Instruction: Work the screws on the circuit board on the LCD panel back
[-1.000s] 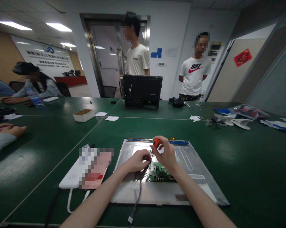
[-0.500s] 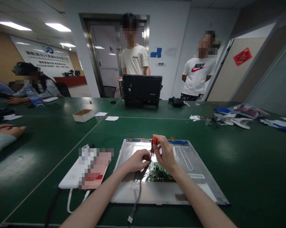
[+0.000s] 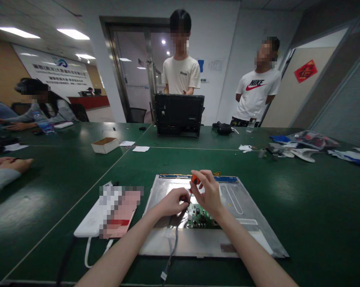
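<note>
My right hand (image 3: 208, 191) grips the orange-and-black handle of a small screwdriver (image 3: 194, 179). Its thin shaft points down at the upper left corner of a green circuit board (image 3: 198, 217). Beside the tip, my left hand (image 3: 175, 201) has its fingers closed around the foot of the shaft; whether they hold the shaft or some small part is hidden. Beneath both hands lies a flat silver display panel (image 3: 248, 211), the board on its back. A grey cable (image 3: 175, 243) runs from under my left hand over the panel's near edge and ends in a white connector.
Left of the panel lie a white power bank (image 3: 89, 223) and a pink phone-like slab (image 3: 124, 219), with white cables. Further off are an open white box (image 3: 105, 146), a black monitor casing (image 3: 180, 115) and assorted parts (image 3: 278, 150). Two people stand across the table; others sit at left.
The screwdriver handle has turned and tilted slightly in my right hand's fingers, which have shifted around it. My left hand and the panel stay put. The people across the table have shifted right.
</note>
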A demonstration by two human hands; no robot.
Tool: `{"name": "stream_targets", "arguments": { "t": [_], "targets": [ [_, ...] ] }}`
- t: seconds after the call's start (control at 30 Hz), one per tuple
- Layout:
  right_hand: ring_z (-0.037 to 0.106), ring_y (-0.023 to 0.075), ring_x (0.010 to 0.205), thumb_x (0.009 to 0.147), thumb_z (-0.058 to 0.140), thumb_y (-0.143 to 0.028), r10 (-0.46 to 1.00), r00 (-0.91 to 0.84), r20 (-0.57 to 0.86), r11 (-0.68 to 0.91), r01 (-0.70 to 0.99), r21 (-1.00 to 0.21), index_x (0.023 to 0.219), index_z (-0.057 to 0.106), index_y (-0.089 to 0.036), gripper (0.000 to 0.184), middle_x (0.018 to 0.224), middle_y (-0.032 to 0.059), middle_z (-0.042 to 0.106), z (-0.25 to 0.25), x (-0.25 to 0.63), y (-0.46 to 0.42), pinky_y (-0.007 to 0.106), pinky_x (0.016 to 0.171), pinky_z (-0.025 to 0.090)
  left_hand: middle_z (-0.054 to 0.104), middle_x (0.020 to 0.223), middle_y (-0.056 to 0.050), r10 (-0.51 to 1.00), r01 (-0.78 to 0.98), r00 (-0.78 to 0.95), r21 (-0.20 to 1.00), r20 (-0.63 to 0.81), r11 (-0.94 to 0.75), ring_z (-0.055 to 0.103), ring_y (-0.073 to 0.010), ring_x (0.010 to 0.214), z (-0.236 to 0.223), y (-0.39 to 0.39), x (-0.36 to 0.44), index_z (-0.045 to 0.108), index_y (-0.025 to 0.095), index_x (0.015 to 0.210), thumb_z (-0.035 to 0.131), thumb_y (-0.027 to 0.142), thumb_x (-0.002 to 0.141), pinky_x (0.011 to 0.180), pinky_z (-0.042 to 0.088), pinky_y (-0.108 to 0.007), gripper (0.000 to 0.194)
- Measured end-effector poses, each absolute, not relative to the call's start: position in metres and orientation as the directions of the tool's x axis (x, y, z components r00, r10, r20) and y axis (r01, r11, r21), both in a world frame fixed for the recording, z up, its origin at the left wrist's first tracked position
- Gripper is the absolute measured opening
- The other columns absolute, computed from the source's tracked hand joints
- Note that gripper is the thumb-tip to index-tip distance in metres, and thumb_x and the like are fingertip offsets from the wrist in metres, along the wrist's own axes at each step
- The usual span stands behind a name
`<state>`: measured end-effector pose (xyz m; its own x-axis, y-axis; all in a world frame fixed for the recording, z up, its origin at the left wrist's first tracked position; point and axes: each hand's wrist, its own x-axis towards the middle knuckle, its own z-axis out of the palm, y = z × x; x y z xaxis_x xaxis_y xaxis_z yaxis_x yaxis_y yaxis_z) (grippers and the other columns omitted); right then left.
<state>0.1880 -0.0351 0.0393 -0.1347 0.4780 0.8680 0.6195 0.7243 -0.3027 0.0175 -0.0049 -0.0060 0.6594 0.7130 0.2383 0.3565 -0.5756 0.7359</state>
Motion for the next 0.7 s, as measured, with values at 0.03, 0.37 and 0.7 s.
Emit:
{"name": "stream_targets", "arguments": {
  "t": [0.03,0.37,0.7],
  "targets": [
    [0.058,0.0127,0.07,0.089,0.052,-0.02,0.486,-0.136,0.863,0.728,0.609,-0.314,0.124,0.05,-0.025,0.035,0.102,0.0073,0.055,0.0394,0.188,-0.0356,0.025,0.055,0.051,0.062,0.081,-0.003,0.713,0.356,0.658,0.735,0.241,-0.577,0.055,-0.0149,0.075,-0.006,-0.0049,0.0173,0.063,0.014,0.084,0.052,0.006,0.068,0.07,0.045,-0.025,0.02],
    [0.055,0.0118,0.064,0.088,0.052,-0.021,0.505,-0.116,0.856,0.733,0.581,-0.354,0.12,0.046,-0.022,0.033,0.094,0.0051,0.06,0.0347,0.1894,-0.0319,0.024,0.054,0.05,0.06,0.077,-0.001,0.726,0.379,0.648,0.729,0.232,-0.571,0.054,-0.0145,0.072,-0.0054,-0.0048,0.0174,0.061,0.014,0.079,0.052,0.006,0.067,0.067,0.043,-0.023,0.017],
    [0.059,0.0125,0.072,0.088,0.057,-0.022,0.467,-0.137,0.873,0.726,0.623,-0.291,0.126,0.052,-0.027,0.038,0.101,0.0067,0.054,0.0381,0.1886,-0.0317,0.025,0.058,0.051,0.059,0.076,-0.001,0.722,0.372,0.654,0.734,0.227,-0.568,0.053,-0.0141,0.071,-0.0023,-0.0061,0.0179,0.06,0.014,0.078,0.053,0.006,0.068,0.068,0.043,-0.023,0.014]
  ]
}}
